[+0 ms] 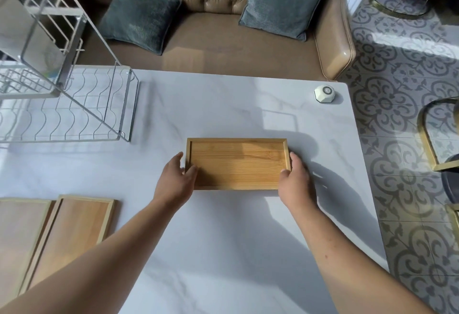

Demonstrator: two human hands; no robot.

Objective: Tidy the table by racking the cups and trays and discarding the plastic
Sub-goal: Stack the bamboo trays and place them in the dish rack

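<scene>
A small wooden tray point(238, 163) lies lengthwise just below the middle of the frame on a white marbled table point(223, 251), its hollow side up; whether it rests on the surface or is slightly raised cannot be told. The left hand point(177, 179) grips the tray's left short end, thumb laid inside over the near corner and fingers curled along the outer edge. The right hand point(295, 182) pinches the right short end the same way, thumb on the rim and fingers wrapped round the outside. In the lower left of the frame a second tray point(74, 224) lies on the table, with a third tray point(17, 226) just beside it at the left border, both well apart from the held one. In the upper left stands a wire rack point(74, 105) with a wavy lower shelf and upright dividers above. Near the table's upper right corner sits a small white octagonal device point(325, 93). Beyond the table's far edge is a tufted tan sofa point(211, 38) with two blue-grey cushions, one point(139, 18) left, one point(283, 0) right. Patterned floor tiles point(397, 139) fill the right side.
</scene>
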